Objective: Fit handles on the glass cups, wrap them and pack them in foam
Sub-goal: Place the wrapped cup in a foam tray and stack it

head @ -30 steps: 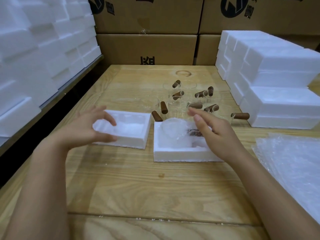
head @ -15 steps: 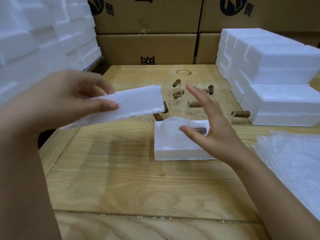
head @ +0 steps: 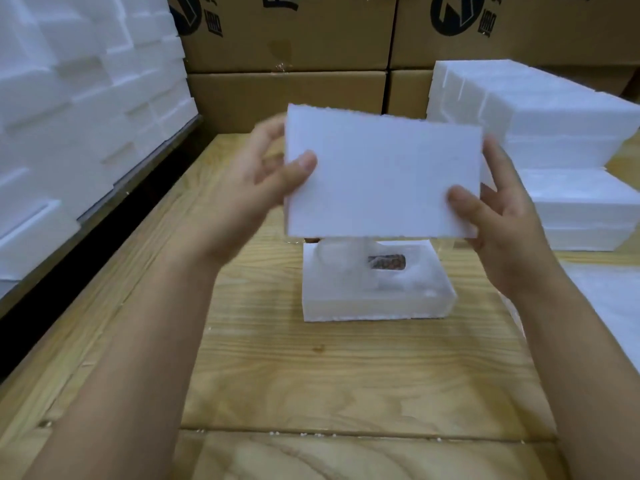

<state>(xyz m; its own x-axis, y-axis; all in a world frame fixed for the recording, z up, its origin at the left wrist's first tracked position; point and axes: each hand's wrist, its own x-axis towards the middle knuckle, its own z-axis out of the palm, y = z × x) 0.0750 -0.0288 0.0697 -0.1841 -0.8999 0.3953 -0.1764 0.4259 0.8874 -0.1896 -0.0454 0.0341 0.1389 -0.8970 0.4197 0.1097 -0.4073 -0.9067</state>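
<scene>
A person's two bare hands are holding a white foam lid (head: 382, 174) in the air at the centre of the frame, its flat outer face turned toward the camera. The left hand (head: 266, 181) is gripping the lid's left edge, thumb pressing on the near face and fingers curling behind it. The right hand (head: 498, 216) is gripping the right edge the same way, thumb on the front and fingers spread behind. Holding both short edges likely keeps the lid level and square, ready for lowering.

Directly below the lid, on the wooden counter (head: 346, 375), a matching foam base (head: 375, 303) is lying with its hollowed side facing up. A wrapped glass cup (head: 341, 258) is sitting in the hollow, with its brown handle (head: 387, 262) lying in the narrower slot to the right. The wrapping is blurring the cup's outline. The cup seems nested there so the foam cradles it on all sides.

Stacks of white foam blocks (head: 540, 126) are filling the upper right of the frame, and more foam pieces (head: 79, 109) are piled along the left. Cardboard boxes (head: 287, 39) are lining the top. A sheet of wrapping material (head: 613, 306) is lying at the right edge, probably within reach for the next cup.
</scene>
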